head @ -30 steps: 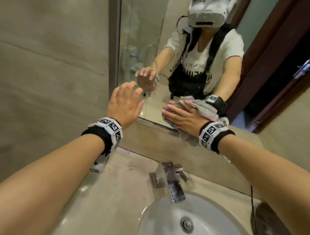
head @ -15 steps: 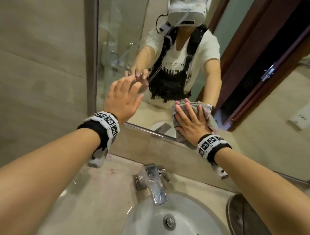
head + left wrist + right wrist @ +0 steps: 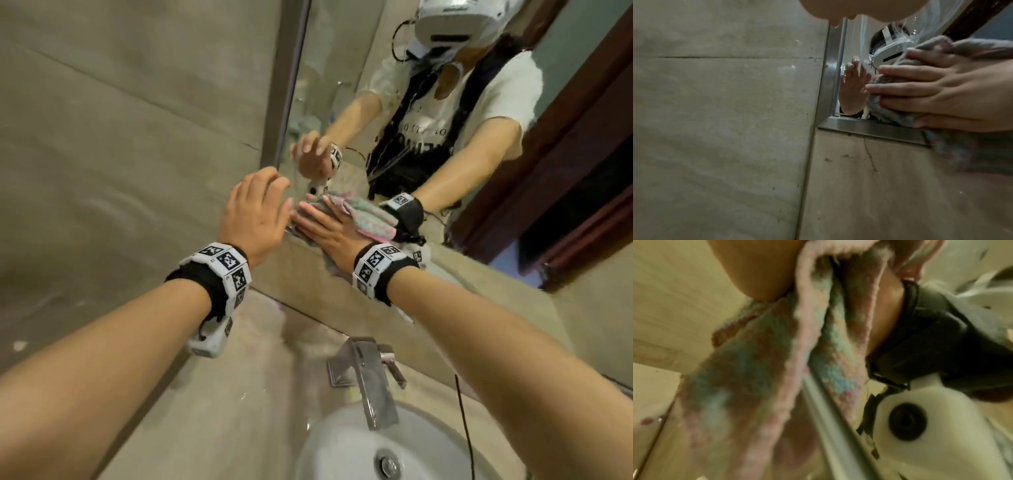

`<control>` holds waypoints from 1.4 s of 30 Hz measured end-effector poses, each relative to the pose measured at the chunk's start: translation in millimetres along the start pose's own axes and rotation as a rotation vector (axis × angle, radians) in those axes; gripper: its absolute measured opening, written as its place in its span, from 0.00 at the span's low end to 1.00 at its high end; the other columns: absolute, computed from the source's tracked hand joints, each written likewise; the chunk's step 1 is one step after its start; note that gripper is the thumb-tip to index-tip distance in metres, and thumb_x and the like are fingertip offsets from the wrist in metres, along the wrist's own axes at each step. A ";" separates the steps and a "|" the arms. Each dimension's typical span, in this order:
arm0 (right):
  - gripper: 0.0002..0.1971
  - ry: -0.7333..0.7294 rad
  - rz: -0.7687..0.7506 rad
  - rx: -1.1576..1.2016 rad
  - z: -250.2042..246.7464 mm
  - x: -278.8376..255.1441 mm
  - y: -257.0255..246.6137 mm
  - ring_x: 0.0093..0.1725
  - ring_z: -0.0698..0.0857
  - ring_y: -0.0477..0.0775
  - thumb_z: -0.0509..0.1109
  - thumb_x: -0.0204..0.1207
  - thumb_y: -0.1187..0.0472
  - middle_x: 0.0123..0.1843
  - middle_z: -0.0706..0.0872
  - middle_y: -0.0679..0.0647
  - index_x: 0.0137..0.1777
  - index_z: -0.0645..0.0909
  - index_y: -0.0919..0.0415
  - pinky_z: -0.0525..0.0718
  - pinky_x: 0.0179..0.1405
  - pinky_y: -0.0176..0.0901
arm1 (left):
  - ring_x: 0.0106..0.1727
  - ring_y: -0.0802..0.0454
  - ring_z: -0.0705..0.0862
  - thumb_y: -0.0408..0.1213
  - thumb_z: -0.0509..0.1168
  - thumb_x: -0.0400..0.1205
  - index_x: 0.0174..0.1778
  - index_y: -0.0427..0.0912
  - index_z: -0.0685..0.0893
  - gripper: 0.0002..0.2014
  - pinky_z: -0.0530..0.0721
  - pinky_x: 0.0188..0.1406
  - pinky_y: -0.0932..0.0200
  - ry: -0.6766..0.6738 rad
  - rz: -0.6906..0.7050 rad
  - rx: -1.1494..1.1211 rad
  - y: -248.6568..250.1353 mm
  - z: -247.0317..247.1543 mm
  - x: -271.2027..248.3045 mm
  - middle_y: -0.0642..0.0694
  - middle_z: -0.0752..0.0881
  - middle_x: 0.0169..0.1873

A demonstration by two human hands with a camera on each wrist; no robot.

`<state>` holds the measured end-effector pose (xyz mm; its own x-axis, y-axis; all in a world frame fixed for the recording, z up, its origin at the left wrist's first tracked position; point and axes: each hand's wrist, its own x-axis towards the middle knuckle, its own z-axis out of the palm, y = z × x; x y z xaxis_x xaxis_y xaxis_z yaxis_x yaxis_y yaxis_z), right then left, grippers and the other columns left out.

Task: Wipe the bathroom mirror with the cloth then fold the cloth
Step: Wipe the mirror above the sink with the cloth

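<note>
The mirror [image 3: 342, 85] hangs on the wall above the sink, with streaks of water on its glass. My right hand [image 3: 318, 226] lies flat on a pink and teal cloth [image 3: 329, 267] and presses it against the mirror's lower left part, fingers pointing left. The cloth [image 3: 885, 113] is bunched under those fingers [image 3: 910, 91], and a loose end [image 3: 756, 369] hangs down over the metal frame [image 3: 869, 128]. My left hand [image 3: 260, 202] is raised just left of it with fingers spread, holding nothing. Whether it touches the glass I cannot tell.
A chrome faucet [image 3: 373, 380] and a white basin [image 3: 342, 445] sit directly below my arms on the beige countertop [image 3: 222, 394]. A tiled wall [image 3: 120, 154] meets the mirror's left edge. A black cable [image 3: 462, 411] runs down at the right.
My right hand has slid the cloth to the left along the mirror's lower edge, and its fingers have turned from pointing up to pointing left. The left hand stays raised.
</note>
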<state>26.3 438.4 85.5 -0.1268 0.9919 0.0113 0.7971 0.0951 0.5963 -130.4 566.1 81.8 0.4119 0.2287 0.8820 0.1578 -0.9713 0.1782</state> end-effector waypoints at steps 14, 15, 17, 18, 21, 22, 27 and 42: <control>0.42 0.014 0.001 -0.165 -26.0 -3.8 5.1 0.84 0.46 0.56 0.55 0.70 0.31 0.76 0.74 0.57 0.76 0.70 0.61 0.36 0.79 0.58 | 0.53 0.45 0.72 0.38 0.57 0.79 0.57 0.38 0.74 0.12 0.68 0.50 0.53 -0.025 0.068 -0.003 -2.0 -25.5 18.8 0.35 0.82 0.55; 0.39 0.059 0.019 -0.145 -28.7 -17.9 10.5 0.84 0.39 0.53 0.50 0.75 0.34 0.76 0.74 0.58 0.76 0.68 0.61 0.35 0.80 0.57 | 0.53 0.45 0.72 0.39 0.57 0.80 0.57 0.40 0.74 0.12 0.68 0.50 0.53 -0.020 0.068 0.008 -0.7 -25.5 24.3 0.36 0.81 0.56; 0.36 0.082 0.067 -0.143 -37.1 -46.5 24.3 0.83 0.35 0.53 0.45 0.79 0.36 0.78 0.72 0.57 0.77 0.64 0.61 0.35 0.79 0.58 | 0.53 0.44 0.72 0.40 0.57 0.80 0.58 0.41 0.72 0.13 0.68 0.50 0.52 -0.002 0.074 0.037 2.6 -26.8 38.6 0.37 0.81 0.56; 0.35 0.083 0.090 -0.170 -41.5 -61.4 33.1 0.83 0.36 0.54 0.44 0.79 0.36 0.79 0.70 0.57 0.78 0.62 0.60 0.37 0.79 0.59 | 0.54 0.44 0.72 0.41 0.57 0.80 0.58 0.41 0.72 0.13 0.69 0.50 0.51 0.014 0.079 0.048 5.3 -28.2 47.4 0.36 0.82 0.56; 0.33 0.083 0.187 -0.257 -60.7 -102.3 57.7 0.84 0.39 0.58 0.48 0.82 0.38 0.83 0.62 0.56 0.81 0.58 0.58 0.43 0.76 0.65 | 0.55 0.42 0.74 0.43 0.56 0.80 0.59 0.41 0.72 0.14 0.76 0.53 0.47 0.070 0.086 0.062 18.1 -38.6 78.5 0.36 0.82 0.57; 0.32 0.088 0.234 -0.278 -72.0 -113.1 65.5 0.84 0.39 0.59 0.47 0.83 0.40 0.83 0.60 0.56 0.81 0.58 0.57 0.43 0.76 0.66 | 0.56 0.41 0.74 0.44 0.56 0.81 0.60 0.41 0.72 0.15 0.76 0.54 0.46 0.087 0.088 0.081 21.9 -42.8 90.4 0.35 0.82 0.58; 0.32 0.187 0.502 -0.383 -143.9 -133.2 104.8 0.83 0.41 0.63 0.41 0.84 0.40 0.82 0.64 0.58 0.81 0.59 0.57 0.39 0.76 0.65 | 0.69 0.40 0.63 0.46 0.56 0.80 0.67 0.38 0.71 0.22 0.60 0.70 0.46 0.137 0.062 0.271 34.7 -67.5 144.3 0.32 0.76 0.68; 0.33 0.375 1.133 -0.210 -309.0 -58.0 194.5 0.83 0.36 0.63 0.48 0.84 0.45 0.85 0.37 0.53 0.84 0.42 0.55 0.36 0.80 0.65 | 0.82 0.32 0.42 0.37 0.37 0.87 0.80 0.27 0.42 0.28 0.42 0.80 0.41 -0.281 -0.069 0.919 54.7 -163.8 283.1 0.27 0.42 0.80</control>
<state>6.3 373.2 448.9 0.3898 0.4147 0.8222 0.4602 -0.8611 0.2162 -152.2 567.0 412.7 0.5567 0.4068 0.7243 0.7817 -0.5517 -0.2909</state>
